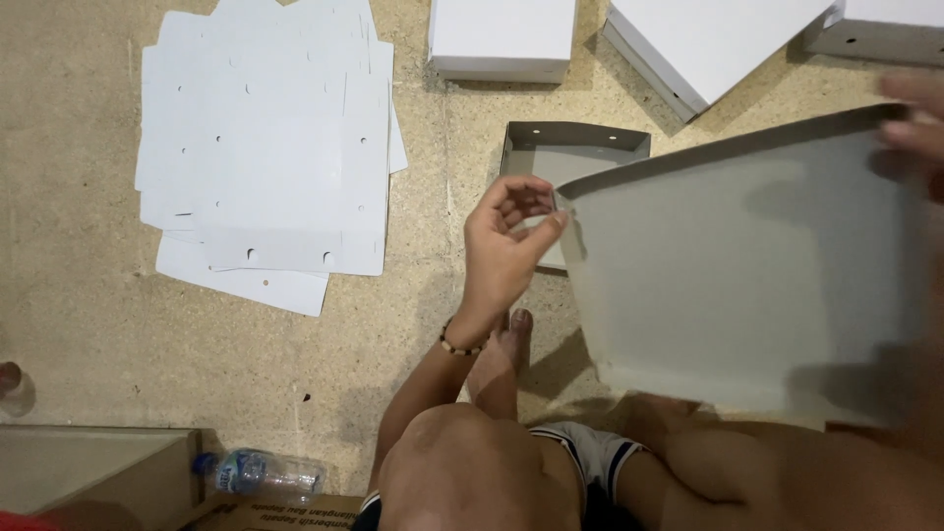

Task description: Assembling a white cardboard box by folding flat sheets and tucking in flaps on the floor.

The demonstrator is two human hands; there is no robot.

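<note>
A grey cardboard sheet (747,285) is pinched at opposite edges by both hands, left (503,246), right (910,123).

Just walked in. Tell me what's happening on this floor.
A person sits on the floor holding a large grey cardboard sheet above their lap. The left hand pinches its left edge; the right hand, blurred at the frame's edge, grips the top right corner. A stack of flat white die-cut sheets lies to the left. An open grey tray sits just beyond the left hand, with white boxes further up. A plastic water bottle lies near the knee.
</note>
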